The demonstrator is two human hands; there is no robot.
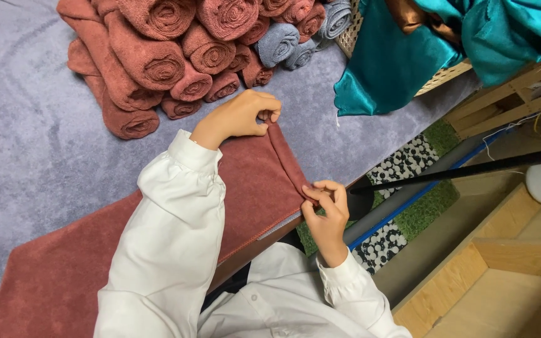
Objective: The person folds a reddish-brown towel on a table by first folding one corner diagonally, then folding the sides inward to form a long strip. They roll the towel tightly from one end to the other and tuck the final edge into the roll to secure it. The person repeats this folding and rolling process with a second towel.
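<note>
One towel: a rust-red towel point(252, 188) lies flat on the grey-violet padded surface point(26, 138), its far short edge turned over into a narrow roll.
Left hand point(242, 116): fingers curled, pinching the far end of that rolled edge.
Right hand point(325, 209): fingertips closed on the near end of the same edge, at the towel's corner.
Sleeves: white, both arms crossing above the towel.
Rolled towels point(176, 56): a stack beyond the towel, mostly rust-red, a few grey-blue point(283, 44) at its right.
Teal cloth point(408, 56): satin, draped right of the stack, well apart from the towel.
Wooden box point(502, 281): right of the towel, beyond the surface's edge.
</note>
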